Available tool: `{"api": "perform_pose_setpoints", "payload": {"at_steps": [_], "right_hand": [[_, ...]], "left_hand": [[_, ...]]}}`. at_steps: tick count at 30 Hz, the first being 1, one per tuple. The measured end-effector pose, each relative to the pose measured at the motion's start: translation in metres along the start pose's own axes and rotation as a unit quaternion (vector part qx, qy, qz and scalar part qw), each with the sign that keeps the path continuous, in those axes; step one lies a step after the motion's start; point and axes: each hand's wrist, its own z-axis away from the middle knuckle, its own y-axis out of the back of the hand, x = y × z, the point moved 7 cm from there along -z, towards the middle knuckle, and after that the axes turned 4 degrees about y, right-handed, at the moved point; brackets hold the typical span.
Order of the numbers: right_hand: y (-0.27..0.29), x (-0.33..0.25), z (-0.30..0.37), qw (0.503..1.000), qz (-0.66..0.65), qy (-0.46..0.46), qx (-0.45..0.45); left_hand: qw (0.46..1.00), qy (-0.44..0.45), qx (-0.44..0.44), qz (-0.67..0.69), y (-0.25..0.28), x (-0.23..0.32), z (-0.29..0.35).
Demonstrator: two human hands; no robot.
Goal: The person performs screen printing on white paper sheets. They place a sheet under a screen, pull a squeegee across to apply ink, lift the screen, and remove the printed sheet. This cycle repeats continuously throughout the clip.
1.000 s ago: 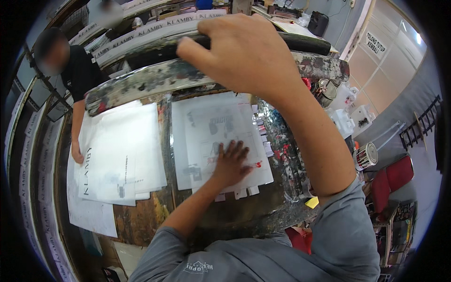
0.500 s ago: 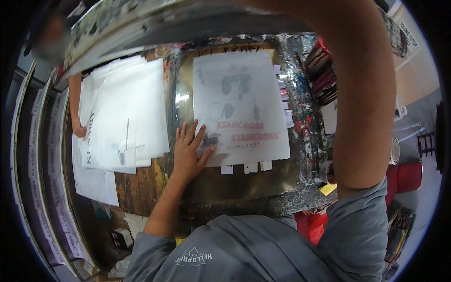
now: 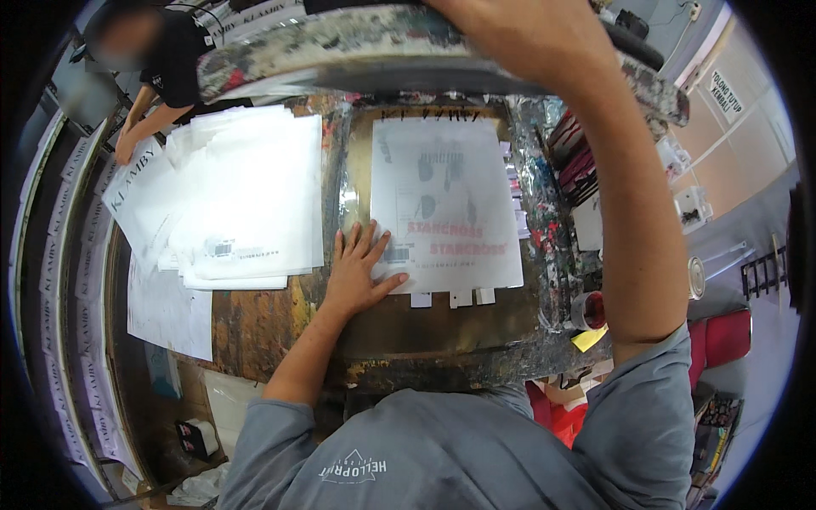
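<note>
The co-worker's hand (image 3: pixel 127 148) has swung a sheet (image 3: pixel 136 189) toward the upper left; the paper (image 3: pixel 469 200) mid-frame seems undisturbed, the left hand (image 3: pixel 355 272) spread over its lower-left edge, grasping nothing. The right hand's (image 3: pixel 544 41) grip, near the painted bar (image 3: pixel 357 42), I cannot tell.

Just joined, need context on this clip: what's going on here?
A person in a grey shirt has the left hand, fingers spread, at the lower-left corner of a pale printed sheet on a stained worktable. The right hand is up at a paint-smeared frame; the picture's top edge cuts it off, so its grip can't be judged. To the left lies a sheet pile, with a co-worker's hands at one lettered sheet.
</note>
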Motion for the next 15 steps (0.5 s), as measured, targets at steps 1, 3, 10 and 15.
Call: {"api": "perform_pose_setpoints", "payload": {"at_steps": [1,3,10,15], "right_hand": [[-0.001,0.002,0.001,0.999,0.011,0.023,0.024],[-0.004,-0.004,0.024,0.986,0.023,0.075,0.146],[-0.108,-0.035,0.167,0.99,0.066,0.119,-0.043],[-0.201,-0.021,0.241,0.977,-0.088,0.08,-0.178]], "left_hand": [[1.0,-0.008,0.02,-0.015,0.011,0.003,0.0],[0.959,0.011,0.185,0.213,0.06,0.0,0.007],[0.804,0.13,0.183,0.55,0.136,-0.017,0.074],[0.956,0.238,0.058,0.164,0.062,-0.031,0.113]]}}
